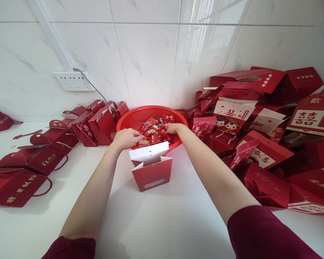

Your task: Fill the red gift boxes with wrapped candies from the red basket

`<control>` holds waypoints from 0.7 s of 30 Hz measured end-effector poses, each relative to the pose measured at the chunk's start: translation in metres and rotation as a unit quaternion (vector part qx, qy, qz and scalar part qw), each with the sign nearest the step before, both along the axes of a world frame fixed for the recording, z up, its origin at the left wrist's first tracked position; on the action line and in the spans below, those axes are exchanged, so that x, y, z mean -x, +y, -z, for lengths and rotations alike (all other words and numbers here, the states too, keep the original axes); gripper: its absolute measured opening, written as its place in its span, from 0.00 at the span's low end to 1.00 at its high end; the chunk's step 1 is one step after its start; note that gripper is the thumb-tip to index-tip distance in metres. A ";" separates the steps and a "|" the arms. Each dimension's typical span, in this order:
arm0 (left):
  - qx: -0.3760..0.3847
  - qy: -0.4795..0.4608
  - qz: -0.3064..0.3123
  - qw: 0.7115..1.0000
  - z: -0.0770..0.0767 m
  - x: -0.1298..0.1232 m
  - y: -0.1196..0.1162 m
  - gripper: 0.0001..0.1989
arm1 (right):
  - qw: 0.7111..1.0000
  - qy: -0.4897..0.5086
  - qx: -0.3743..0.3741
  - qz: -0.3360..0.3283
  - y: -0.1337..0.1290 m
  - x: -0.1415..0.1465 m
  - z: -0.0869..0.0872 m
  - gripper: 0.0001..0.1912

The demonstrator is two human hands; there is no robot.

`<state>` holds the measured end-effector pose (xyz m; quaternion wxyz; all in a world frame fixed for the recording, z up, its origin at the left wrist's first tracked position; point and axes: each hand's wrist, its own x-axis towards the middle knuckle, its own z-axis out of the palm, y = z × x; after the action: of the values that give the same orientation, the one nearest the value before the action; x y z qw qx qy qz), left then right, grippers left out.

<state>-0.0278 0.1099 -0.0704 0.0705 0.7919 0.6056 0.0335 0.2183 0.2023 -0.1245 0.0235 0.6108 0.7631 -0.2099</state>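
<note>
A round red plastic basket (140, 110) stands near the wall and holds many small red wrapped packets (156, 130). Over its left front rim is my left hand (126, 138), thumb and fingers closed together at the packets; what they hold, if anything, is too small to name. My right hand (173, 128) reaches in over the right side, its fingers closed among the packets, with the fingertips partly hidden. Between my forearms, just in front of the basket, an open red paper box (152, 174) with a white inner flap stands upright. Neither hand touches it.
Several red gift boxes (54, 138) with handles line the left side of the white table (162, 223). A large heap of red boxes (267, 151) fills the right. Behind are a tiled wall and a socket strip (73, 82) with a grey cable.
</note>
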 end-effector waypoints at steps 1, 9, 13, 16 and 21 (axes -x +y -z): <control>0.000 0.000 0.000 1.000 0.000 0.000 0.000 0.23 | 1.000 0.002 0.001 0.002 -0.001 0.000 0.000 0.18; -0.002 0.000 -0.004 1.000 0.000 0.000 0.000 0.22 | 0.999 0.038 0.019 0.024 -0.002 0.000 -0.002 0.18; -0.001 0.000 -0.002 1.000 0.000 0.001 0.000 0.22 | 0.994 0.089 0.041 0.039 -0.004 0.001 -0.003 0.18; -0.002 -0.001 -0.001 1.000 0.000 0.000 0.000 0.22 | 0.985 0.151 0.073 0.044 -0.010 -0.001 -0.007 0.17; -0.006 -0.002 0.001 1.000 0.000 0.000 -0.001 0.22 | 0.949 0.310 0.059 0.018 -0.018 -0.008 -0.017 0.18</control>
<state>-0.0277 0.1090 -0.0706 0.0673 0.7929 0.6045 0.0383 0.2260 0.1841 -0.1074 -0.1818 0.5266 0.7083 -0.4335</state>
